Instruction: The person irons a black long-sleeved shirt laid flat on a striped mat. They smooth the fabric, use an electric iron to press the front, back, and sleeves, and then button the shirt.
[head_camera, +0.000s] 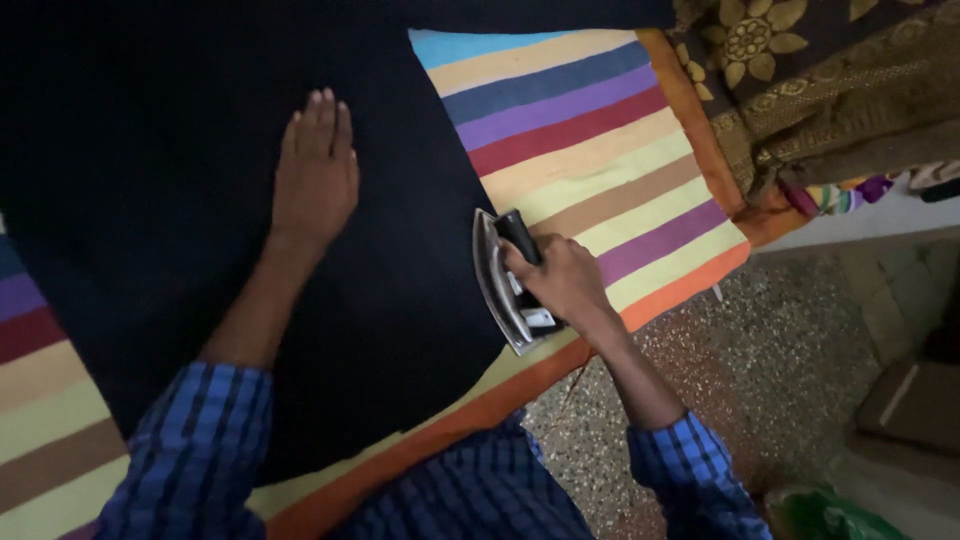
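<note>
A large dark navy cloth (180, 150) lies spread over a striped, multicoloured sheet (600, 150) with an orange border. My left hand (315, 170) rests flat on the dark cloth, fingers together and pointing away from me. My right hand (560, 280) grips the black handle of a metal clothes iron (500, 285), which is tipped on its side at the right edge of the dark cloth, its shiny soleplate facing left. Both forearms wear blue checked sleeves.
A brown and gold patterned fabric (830, 90) is piled at the top right past the orange border. Speckled stone floor (760, 370) lies to the right, with a green object (830, 515) at the bottom right and a dark box (915, 400) beside it.
</note>
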